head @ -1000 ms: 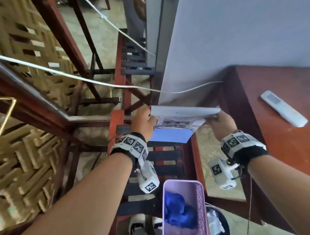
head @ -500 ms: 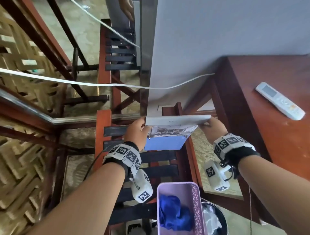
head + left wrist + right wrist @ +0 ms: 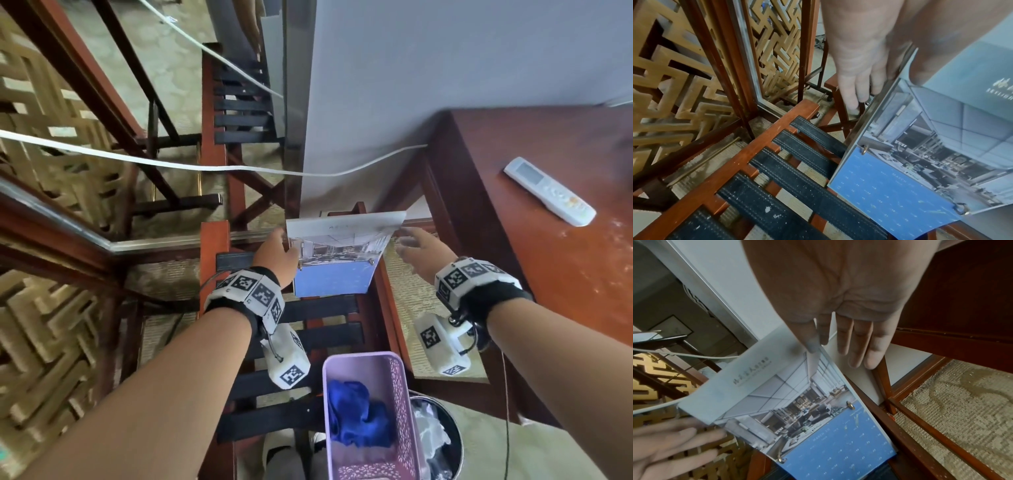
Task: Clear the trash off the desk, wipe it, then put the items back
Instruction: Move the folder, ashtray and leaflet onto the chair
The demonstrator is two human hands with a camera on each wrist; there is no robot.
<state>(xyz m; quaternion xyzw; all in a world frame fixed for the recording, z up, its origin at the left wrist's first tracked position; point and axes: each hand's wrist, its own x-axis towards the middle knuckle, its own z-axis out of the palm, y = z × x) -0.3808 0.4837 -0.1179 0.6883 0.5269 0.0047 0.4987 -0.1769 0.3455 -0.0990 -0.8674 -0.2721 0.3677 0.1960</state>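
In the head view, the desk calendar point(image 3: 337, 255) stood on the strapped luggage rack point(image 3: 301, 329) just left of the bench point(image 3: 548, 205), its blue date page hanging toward the rack's straps. The left hand point(image 3: 275, 257) touched the calendar's left edge; whether it gripped could not be told from this view. The right hand point(image 3: 419, 255) hung beside the right edge with fingers spread and relaxed, holding nothing. On the bench lay a white remote point(image 3: 549, 191), near the far left corner, and pale dust or smears marked the wood near its front edge. A lilac basket point(image 3: 400, 383) holding a blue cloth point(image 3: 358, 423) sat nearest the camera, with a bin point(image 3: 448, 431) beside it. In the left wrist view, the left hand point(image 3: 863, 61) lay behind the calendar point(image 3: 910, 162), fingers straight, apparently steadying rather than clasping it. In the right wrist view, the right hand point(image 3: 838, 305) was open, its fingertips point(image 3: 857, 360) near the calendar's point(image 3: 797, 410) upper corner, perhaps just touching. The step in hand seemed to be parking items off the bench ahead of wiping. Next, the remote likely needs lifting clear, then the cloth fetching.
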